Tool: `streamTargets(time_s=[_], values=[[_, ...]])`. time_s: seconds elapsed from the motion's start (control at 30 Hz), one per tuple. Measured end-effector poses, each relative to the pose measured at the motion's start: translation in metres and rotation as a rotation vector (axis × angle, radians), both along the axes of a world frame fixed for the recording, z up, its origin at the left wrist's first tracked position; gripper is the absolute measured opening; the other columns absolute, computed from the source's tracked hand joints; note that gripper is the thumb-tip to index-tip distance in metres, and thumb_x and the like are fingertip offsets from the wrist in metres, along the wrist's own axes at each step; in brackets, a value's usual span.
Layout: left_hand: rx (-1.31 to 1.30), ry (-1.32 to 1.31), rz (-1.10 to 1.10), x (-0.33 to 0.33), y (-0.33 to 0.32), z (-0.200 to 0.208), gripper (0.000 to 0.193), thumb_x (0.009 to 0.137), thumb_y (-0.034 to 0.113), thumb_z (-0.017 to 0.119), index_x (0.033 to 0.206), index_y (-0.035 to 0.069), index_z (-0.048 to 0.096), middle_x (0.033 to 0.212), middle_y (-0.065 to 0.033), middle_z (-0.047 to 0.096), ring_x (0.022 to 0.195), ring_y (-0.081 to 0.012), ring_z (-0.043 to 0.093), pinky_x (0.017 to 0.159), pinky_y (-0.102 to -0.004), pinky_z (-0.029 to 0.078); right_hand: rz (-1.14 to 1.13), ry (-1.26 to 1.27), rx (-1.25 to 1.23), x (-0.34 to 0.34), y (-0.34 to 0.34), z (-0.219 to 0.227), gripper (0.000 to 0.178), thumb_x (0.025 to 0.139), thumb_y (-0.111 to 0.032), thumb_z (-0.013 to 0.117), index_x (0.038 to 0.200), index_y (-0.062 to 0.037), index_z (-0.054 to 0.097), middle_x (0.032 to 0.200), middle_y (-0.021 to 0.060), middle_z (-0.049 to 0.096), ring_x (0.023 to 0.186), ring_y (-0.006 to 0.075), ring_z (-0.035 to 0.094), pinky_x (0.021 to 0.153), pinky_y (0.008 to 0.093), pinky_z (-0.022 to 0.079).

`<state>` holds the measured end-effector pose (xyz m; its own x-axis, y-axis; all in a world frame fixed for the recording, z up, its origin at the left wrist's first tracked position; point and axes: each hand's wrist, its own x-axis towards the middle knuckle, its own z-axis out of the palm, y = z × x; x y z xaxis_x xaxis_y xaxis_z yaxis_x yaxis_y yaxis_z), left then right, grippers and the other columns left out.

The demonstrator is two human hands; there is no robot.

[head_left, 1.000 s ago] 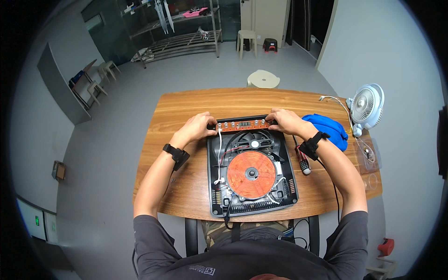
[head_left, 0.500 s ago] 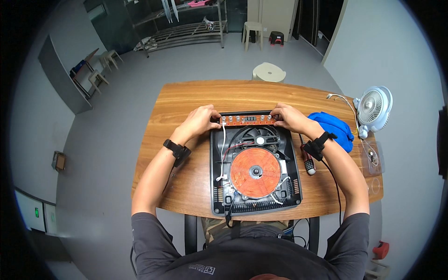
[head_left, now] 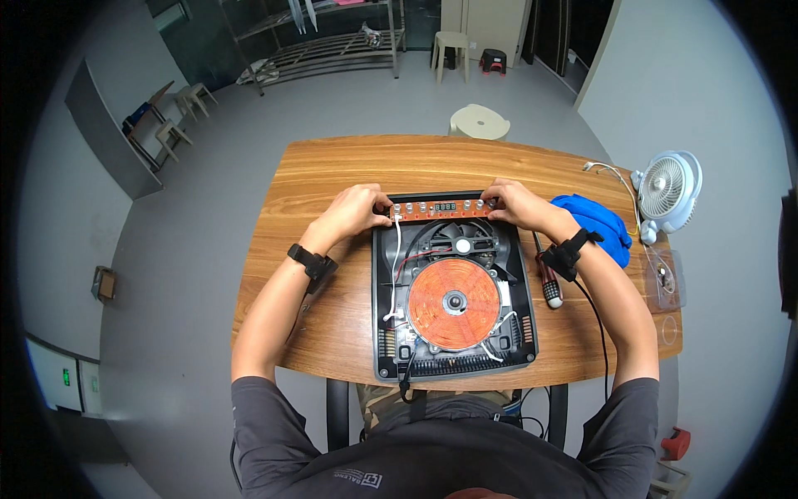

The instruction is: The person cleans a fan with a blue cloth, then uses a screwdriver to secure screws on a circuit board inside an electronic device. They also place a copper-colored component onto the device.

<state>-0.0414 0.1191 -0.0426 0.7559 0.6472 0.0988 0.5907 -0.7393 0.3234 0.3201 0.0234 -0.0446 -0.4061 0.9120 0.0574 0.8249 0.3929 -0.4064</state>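
An opened induction cooker lies on the wooden table, its black housing showing a round copper coil, a fan and loose wires. Along its far edge sits a narrow orange circuit board with small buttons. My left hand grips the board's left end. My right hand grips its right end. Both wrists wear black bands.
A screwdriver with a red and black handle lies right of the cooker, beside a blue cloth. A white fan and a clear plastic tray stand at the table's right end. A round stool stands beyond the table.
The view has shifted slightly. Both hands stay on the ends of the orange board, which sits in much the same place at the cooker's far edge.
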Motion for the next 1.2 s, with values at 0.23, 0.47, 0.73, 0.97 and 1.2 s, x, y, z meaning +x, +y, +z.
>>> streamTargets(time_s=[0.23,0.47,0.73,0.97,1.2], values=[[-0.006,-0.011,0.043,-0.001,-0.002,-0.006,0.041,0.078,0.029,0.086,0.111,0.006,0.077,0.103,-0.0121,0.073,0.099,-0.0327,0.069,0.087,-0.0423,0.055,-0.017,-0.033,-0.009,-0.002,0.003,0.002,0.035,0.082,-0.011,0.081,0.113,0.0017,0.070,0.105,0.0176,0.068,0.101,0.0356,0.066,0.090,0.0419,0.054],[0.084,-0.016,-0.011,-0.007,-0.021,-0.002,0.043,0.082,0.022,0.083,0.121,0.007,0.073,0.109,-0.0130,0.070,0.097,-0.0330,0.069,0.087,-0.0427,0.055,0.012,-0.063,0.043,0.007,0.013,-0.015,0.035,0.078,-0.013,0.084,0.109,-0.0017,0.070,0.102,0.0177,0.068,0.098,0.0375,0.065,0.086,0.0435,0.054],[-0.027,-0.053,-0.070,-0.014,-0.060,0.022,0.025,0.084,0.012,0.079,0.108,0.004,0.074,0.104,-0.0117,0.066,0.092,-0.0303,0.068,0.085,-0.0414,0.056,-0.066,-0.083,-0.036,-0.008,0.014,-0.002,0.032,0.074,-0.005,0.085,0.103,0.0004,0.072,0.100,0.0205,0.074,0.099,0.0384,0.071,0.084,0.0437,0.057],[-0.128,-0.028,-0.326,-0.017,-0.076,0.013,0.016,0.084,0.010,0.078,0.098,0.003,0.075,0.092,-0.0129,0.069,0.088,-0.0336,0.067,0.082,-0.0421,0.055,-0.067,-0.081,-0.064,-0.005,0.018,-0.003,0.034,0.074,-0.005,0.085,0.105,-0.0002,0.072,0.102,0.0206,0.074,0.102,0.0389,0.069,0.086,0.0439,0.055],[-0.054,0.001,-0.381,-0.017,-0.076,-0.002,0.011,0.083,0.013,0.079,0.091,0.006,0.077,0.085,-0.0088,0.071,0.087,-0.0289,0.067,0.086,-0.0404,0.049,-0.057,-0.080,-0.051,-0.005,0.016,-0.001,0.032,0.075,-0.005,0.085,0.103,0.0016,0.071,0.102,0.0201,0.074,0.100,0.0373,0.070,0.086,0.0426,0.057]])
